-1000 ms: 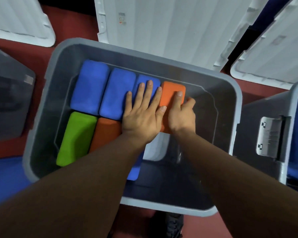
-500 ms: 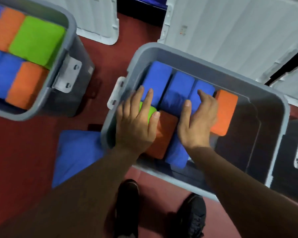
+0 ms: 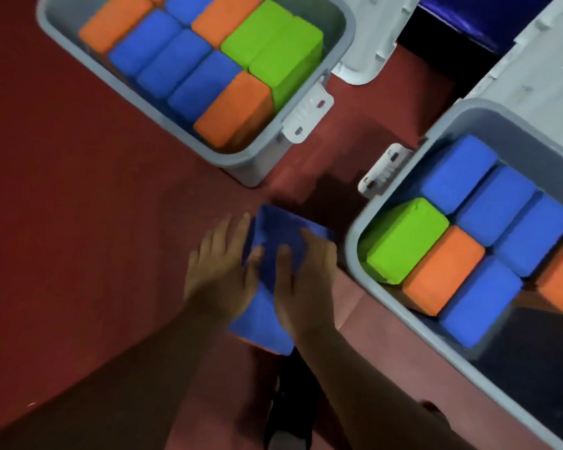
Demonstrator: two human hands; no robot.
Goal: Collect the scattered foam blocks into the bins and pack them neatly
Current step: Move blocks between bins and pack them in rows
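A loose blue foam block (image 3: pixel 275 233) lies on the red floor between two grey bins. My left hand (image 3: pixel 220 274) holds its left edge, thumb on top. My right hand (image 3: pixel 306 277) holds its right side, fingers over the top. The block looks tilted; the view is blurred. The right bin (image 3: pixel 351 251) holds a green block (image 3: pixel 403 238), an orange block (image 3: pixel 442 271) and several blue blocks (image 3: pixel 498 199). The far-left bin (image 3: pixel 251 167) is packed with orange, blue and green blocks (image 3: pixel 273 50).
White bin lids (image 3: pixel 368 40) stand open behind both bins. A white latch (image 3: pixel 309 115) sticks out from the left bin and another latch (image 3: pixel 384 170) from the right bin. My dark shoe (image 3: pixel 286 404) is below the block. Bare red floor (image 3: pixel 78 206) stretches left.
Both hands have left the right bin and moved down-left onto the loose blue block on the floor. My view has swung left, so the full left bin shows more.
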